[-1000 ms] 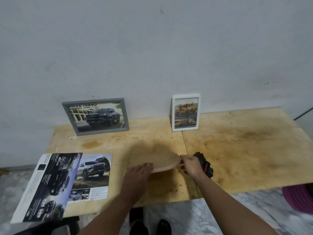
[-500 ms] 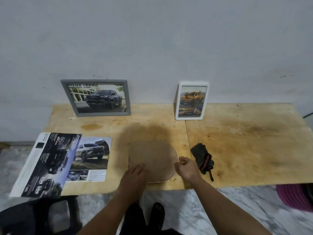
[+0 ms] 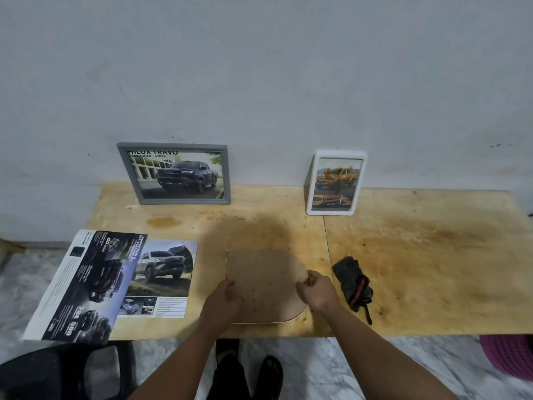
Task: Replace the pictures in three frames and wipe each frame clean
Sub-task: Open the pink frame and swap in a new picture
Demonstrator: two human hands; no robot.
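Observation:
A brown frame (image 3: 266,280) with rounded right corners lies face down, its backing board up, near the table's front edge. My left hand (image 3: 223,298) rests on its left side. My right hand (image 3: 317,291) pinches something at its right edge. A grey frame (image 3: 174,174) with a dark pickup picture leans on the wall at the back left. A white frame (image 3: 336,183) with a yellow truck picture stands at the back centre. A dark cloth with a red stripe (image 3: 353,282) lies just right of my right hand.
Two car brochure sheets (image 3: 121,280) lie at the table's left front, the outer one hanging over the edge. A black chair (image 3: 63,373) stands below left. A pink object (image 3: 509,356) sits on the floor at the right. The wooden table (image 3: 432,255) meets the wall.
The brown frame, tilted up off the table a second ago, now lies flat on it. Both hands stay at its sides, and the view has tipped downward.

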